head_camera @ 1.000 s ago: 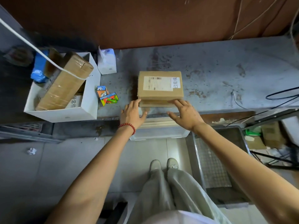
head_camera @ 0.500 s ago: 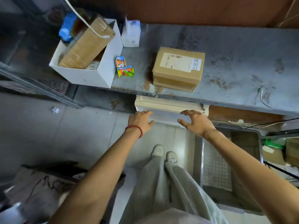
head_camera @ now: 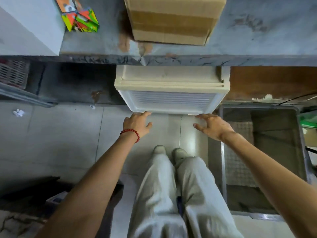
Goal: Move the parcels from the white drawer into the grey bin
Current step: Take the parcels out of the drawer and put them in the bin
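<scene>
Layout, current state

Scuffed grey bench [head_camera: 257,45] over pale tiled floor [head_camera: 60,143]. White ribbed plastic drawer [head_camera: 171,100] sits under the bench edge, front toward the person, long axis left-right. Grey plastic bin [head_camera: 277,131] on the floor, just right of it. Left hand [head_camera: 137,123] and right hand [head_camera: 212,126]: fingers spread apart, tips at the drawer's lower edge.

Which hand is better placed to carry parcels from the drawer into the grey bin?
Probably right: the right hand sits at the white drawer's right corner, next to the grey bin; the left hand is at the far corner.
</scene>
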Tool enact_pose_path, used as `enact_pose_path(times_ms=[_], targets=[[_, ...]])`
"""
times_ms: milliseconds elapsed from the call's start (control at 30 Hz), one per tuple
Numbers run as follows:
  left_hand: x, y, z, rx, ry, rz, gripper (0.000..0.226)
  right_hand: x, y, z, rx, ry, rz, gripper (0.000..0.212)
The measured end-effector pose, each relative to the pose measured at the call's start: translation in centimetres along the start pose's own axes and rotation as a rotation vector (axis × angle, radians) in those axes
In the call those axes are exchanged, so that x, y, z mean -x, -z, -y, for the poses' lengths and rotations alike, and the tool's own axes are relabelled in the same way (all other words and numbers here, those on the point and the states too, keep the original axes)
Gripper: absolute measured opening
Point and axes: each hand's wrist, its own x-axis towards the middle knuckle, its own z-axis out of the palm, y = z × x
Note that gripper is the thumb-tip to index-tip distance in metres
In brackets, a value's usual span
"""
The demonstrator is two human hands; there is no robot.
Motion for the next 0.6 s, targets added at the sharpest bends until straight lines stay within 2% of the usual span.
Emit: enact_pose_path(times_ms=[300,600], targets=[[-12.1,-14.6,6.2,-0.059,0.015,-0.008,0.052,-13.6,-12.7,-6.2,-0.005,-0.031,-0.021,0.06],[-18.0,-20.8,6.5,-0.03,-0.097,0.012,0.065,-20.4,-18.4,-7.3,0.03,-0.001,-0.01,0.067]])
